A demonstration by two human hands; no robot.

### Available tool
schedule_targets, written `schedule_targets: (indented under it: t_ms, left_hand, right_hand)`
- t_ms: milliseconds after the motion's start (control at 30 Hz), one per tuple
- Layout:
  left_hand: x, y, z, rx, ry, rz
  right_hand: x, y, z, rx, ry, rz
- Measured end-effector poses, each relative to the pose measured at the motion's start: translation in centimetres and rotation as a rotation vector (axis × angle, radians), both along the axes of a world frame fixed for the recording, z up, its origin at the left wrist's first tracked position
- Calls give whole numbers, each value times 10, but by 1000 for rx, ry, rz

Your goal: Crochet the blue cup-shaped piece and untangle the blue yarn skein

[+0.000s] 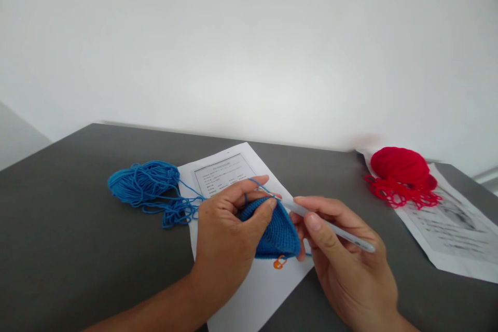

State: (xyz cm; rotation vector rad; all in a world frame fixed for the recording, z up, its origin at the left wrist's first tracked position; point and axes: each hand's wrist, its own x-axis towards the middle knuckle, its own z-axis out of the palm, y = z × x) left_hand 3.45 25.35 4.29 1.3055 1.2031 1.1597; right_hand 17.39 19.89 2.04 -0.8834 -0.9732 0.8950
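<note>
White wall [249, 52] rises behind a dark tabletop [78, 238], where a blue crocheted piece [282, 233] is held above a printed sheet [249, 301]. The person's left hand [227, 233] pinches its upper edge under the thumb, index finger extended with a yarn strand [260, 184] across it; the right hand [346, 270] pinches a pale-handled hook [338, 231] between thumb and forefinger at that same edge. Whether the tip has caught the strand is too small to tell. A stitch could slip off if the hook tilts or the strand slackens. Tangled loops [177, 212] beside the blue skein [143, 184] could knot and upset the tension; an orange stitch marker [277, 264] at the lower edge might snag and pull out.
</note>
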Motion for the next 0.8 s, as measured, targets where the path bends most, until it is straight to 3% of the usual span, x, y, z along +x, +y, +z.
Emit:
schedule_targets:
  t_ms: [167,267,400,567,667,800]
  left_hand:
    - [-4,-7,2,-227,-394,-154]
    - [-4,-8,1,-308,-481,-204]
    - [-3,-3,-3,-246,-337,-207]
    - [-7,4,-6,-25,40,-194]
    - [-8,7,-4,99,213,-151]
    - [-7,7,-4,154,265,-101]
  right_hand:
    - [5,-2,0,85,-203,-30]
    - [6,-1,3,70,-205,-51]
    - [10,1,2,-43,-169,-73]
    - [19,4,-5,-193,-50,33]
    - [18,4,-8,-152,-121,-5]
    - [9,0,-6,20,-437,-137]
